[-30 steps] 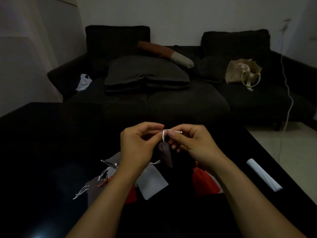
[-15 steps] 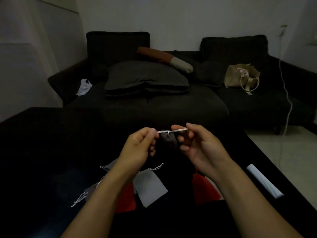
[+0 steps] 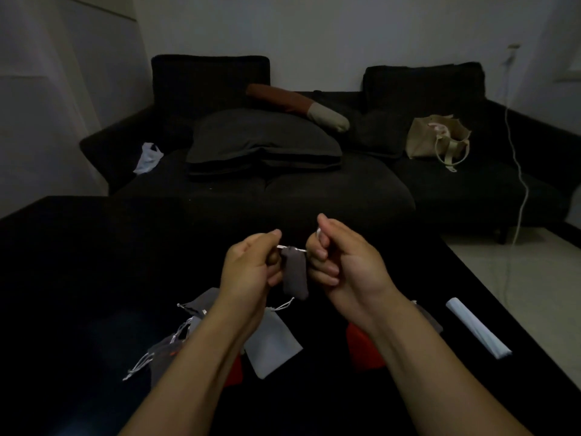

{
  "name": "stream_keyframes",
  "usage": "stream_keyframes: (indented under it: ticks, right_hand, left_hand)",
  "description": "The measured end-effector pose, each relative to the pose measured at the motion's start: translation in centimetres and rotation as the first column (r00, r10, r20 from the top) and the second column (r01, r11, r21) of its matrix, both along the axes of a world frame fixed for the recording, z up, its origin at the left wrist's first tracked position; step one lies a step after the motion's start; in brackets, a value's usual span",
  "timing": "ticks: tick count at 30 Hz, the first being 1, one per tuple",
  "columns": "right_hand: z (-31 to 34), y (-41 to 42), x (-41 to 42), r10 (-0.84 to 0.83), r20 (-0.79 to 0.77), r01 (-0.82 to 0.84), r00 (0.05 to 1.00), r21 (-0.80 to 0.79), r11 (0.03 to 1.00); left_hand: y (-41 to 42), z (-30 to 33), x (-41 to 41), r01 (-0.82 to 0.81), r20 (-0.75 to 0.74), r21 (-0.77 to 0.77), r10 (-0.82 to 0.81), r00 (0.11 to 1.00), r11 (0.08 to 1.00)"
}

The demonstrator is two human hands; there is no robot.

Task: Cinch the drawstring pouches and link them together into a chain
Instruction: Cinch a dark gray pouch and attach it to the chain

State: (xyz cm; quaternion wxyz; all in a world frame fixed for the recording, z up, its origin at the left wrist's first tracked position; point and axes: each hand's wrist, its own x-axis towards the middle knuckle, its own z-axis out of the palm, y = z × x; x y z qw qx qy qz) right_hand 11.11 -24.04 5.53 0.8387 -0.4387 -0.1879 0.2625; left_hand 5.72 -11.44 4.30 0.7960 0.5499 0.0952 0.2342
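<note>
A: We have the dark grey pouch (image 3: 294, 273) up in the air between our hands, hanging mouth-up above the black table (image 3: 78, 262). Its neck looks gathered tight, and the white drawstring (image 3: 290, 247) runs out level to both sides.

B: Our left hand (image 3: 251, 272) pinches one end of that string; our right hand (image 3: 342, 262) has its grip curled round the other end, a bit of white showing at the top of the fist.

A: Below us on the table lie the others: a light grey pouch (image 3: 272, 343), a red pouch (image 3: 364, 350) partly under the right wrist, and a heap of grey pouches (image 3: 176, 338) with loose strings, left of our left forearm.

B: A rolled white sheet (image 3: 478, 332) sits near the table's right edge, well apart from the pouches. The far half of the table is bare dark surface; beyond it stands the black sofa (image 3: 314, 190).
</note>
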Motion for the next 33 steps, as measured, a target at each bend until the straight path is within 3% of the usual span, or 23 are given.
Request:
stream_keyframes:
  ticks: [3,8,11,15,19,24,29,33]
  right_hand:
    - [-0.4,0.4,-0.5,-0.014,0.004,0.014,1.000,-0.057,0.998]
    - [0.4,0.2,0.9,-0.130,-0.027,0.130,0.991,0.023,0.991]
    - [-0.3,0.2,0.8,-0.112,0.016,0.113,0.994,-0.061,0.992]
    - [-1.1,-0.1,0.5,-0.066,0.065,0.077,0.996,-0.183,0.980]
    - [-1.4,-0.1,0.6,-0.057,0.080,0.077,0.995,-0.268,0.960]
    - [-1.2,-0.5,0.4,-0.001,0.093,0.029,0.996,-0.293,0.956]
    - [-1.1,-0.6,0.5,-0.032,0.138,0.071,0.990,-0.292,0.954]
    - [-1.2,-1.6,1.1,-0.043,0.335,0.187,0.941,-0.411,0.892]
  left_hand:
    - [-0.4,-0.1,-0.2,0.047,-0.038,0.022,-0.046,0.998,0.999]
    - [-0.4,-0.4,0.1,0.011,0.005,0.120,-0.012,1.000,0.993]
    - [-0.3,-0.6,0.0,0.075,-0.086,0.228,-0.057,0.995,0.971]
    - [0.7,-1.2,-0.3,0.140,-0.190,0.484,-0.052,0.980,0.864]
    - [0.6,-1.6,-0.8,0.159,-0.171,0.567,-0.073,0.983,0.808]
    - [0.5,-2.1,-0.8,0.158,-0.173,0.802,-0.029,0.985,0.576]
    - [0.6,-2.2,-0.1,0.091,-0.164,0.888,0.124,0.979,0.451]
    - [0.9,-2.0,0.0,0.099,-0.190,0.886,0.161,0.969,0.452]
